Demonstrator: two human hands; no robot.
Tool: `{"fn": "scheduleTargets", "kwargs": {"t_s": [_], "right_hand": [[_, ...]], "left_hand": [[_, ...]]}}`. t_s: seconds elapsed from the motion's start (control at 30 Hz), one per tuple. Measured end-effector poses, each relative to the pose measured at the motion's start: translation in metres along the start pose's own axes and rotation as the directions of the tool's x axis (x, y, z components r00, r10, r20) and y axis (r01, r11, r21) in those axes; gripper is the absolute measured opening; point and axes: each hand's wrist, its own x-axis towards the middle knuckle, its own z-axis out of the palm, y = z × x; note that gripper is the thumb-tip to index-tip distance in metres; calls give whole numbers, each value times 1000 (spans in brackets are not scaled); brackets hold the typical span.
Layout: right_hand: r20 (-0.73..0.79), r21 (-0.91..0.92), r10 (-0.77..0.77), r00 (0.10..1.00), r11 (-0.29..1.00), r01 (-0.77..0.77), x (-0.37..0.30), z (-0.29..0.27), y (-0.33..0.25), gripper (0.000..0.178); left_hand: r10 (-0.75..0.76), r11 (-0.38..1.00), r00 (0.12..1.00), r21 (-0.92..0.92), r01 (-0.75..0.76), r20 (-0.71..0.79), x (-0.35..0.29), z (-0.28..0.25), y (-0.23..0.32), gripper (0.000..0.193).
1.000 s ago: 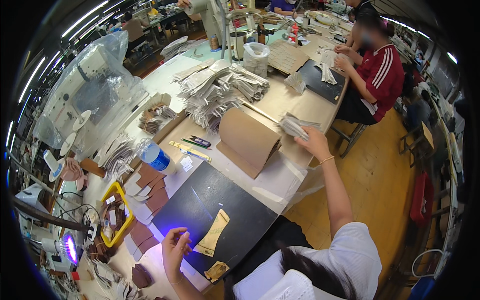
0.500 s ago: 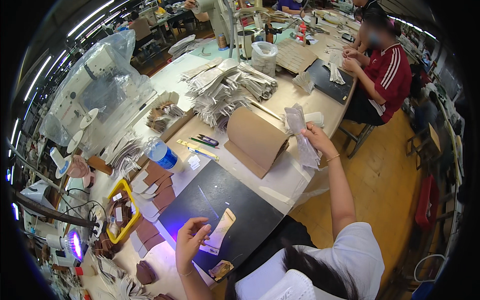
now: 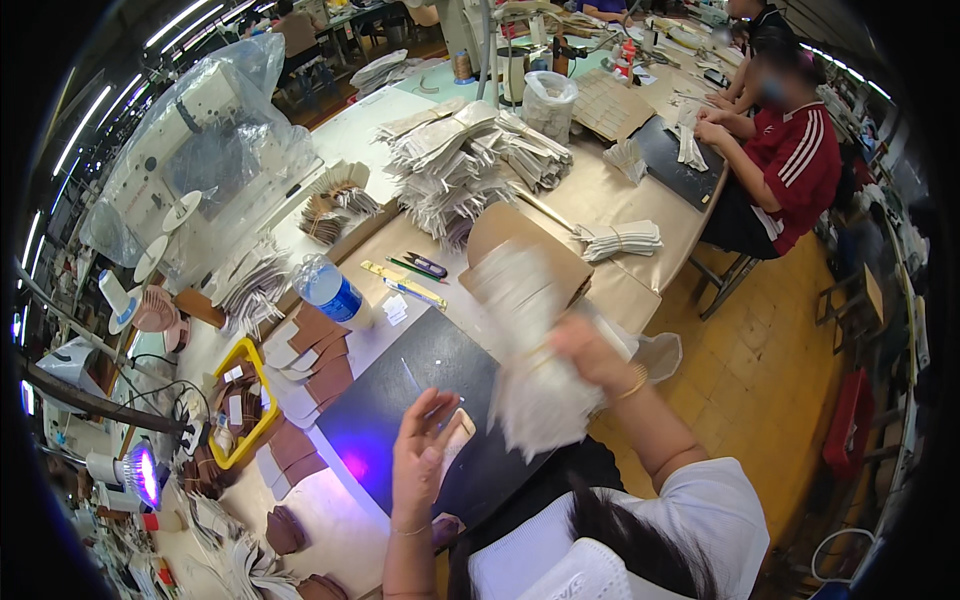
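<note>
My right hand (image 3: pixel 595 355) grips a bundle of off-white cut pieces (image 3: pixel 530 350), which looks bound round its middle. It hangs above the right part of a black mat (image 3: pixel 400 385) and is smeared by motion. My left hand (image 3: pixel 422 450) is open over the mat, fingers apart, palm towards the bundle. Just behind its fingers shows a cream flat piece (image 3: pixel 463 430), mostly hidden by the hand. Another banded off-white bundle (image 3: pixel 622 240) lies on the table beyond a bent brown cardboard sheet (image 3: pixel 500 230), which my held bundle partly covers.
Tall stacks of off-white bundles (image 3: pixel 445 165) stand at the back. A blue-labelled plastic container (image 3: pixel 330 290), a yellow ruler (image 3: pixel 385 272) and brown pieces (image 3: pixel 325 365) lie left of centre. A yellow basket (image 3: pixel 243 455) and a glowing lamp (image 3: pixel 145 475) are farther left. A co-worker (image 3: pixel 795 160) sits at far right.
My right hand has brought the bundle from the table's right edge leftward and nearer, over the mat. My left hand has risen slightly and turned towards it. A banded bundle behind is now uncovered.
</note>
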Motion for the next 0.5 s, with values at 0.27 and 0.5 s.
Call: {"fn": "scheduleTargets", "kwargs": {"t_s": [0.27, 0.5], "right_hand": [[180, -195, 5, 984, 980, 30, -3, 133, -3, 35], [411, -439, -158, 898, 829, 347, 0, 125, -6, 15]], "left_hand": [[-175, 974, 956, -181, 134, -234, -26, -8, -12, 57], [-261, 951, 914, -244, 189, -309, -40, -9, -4, 45]]}}
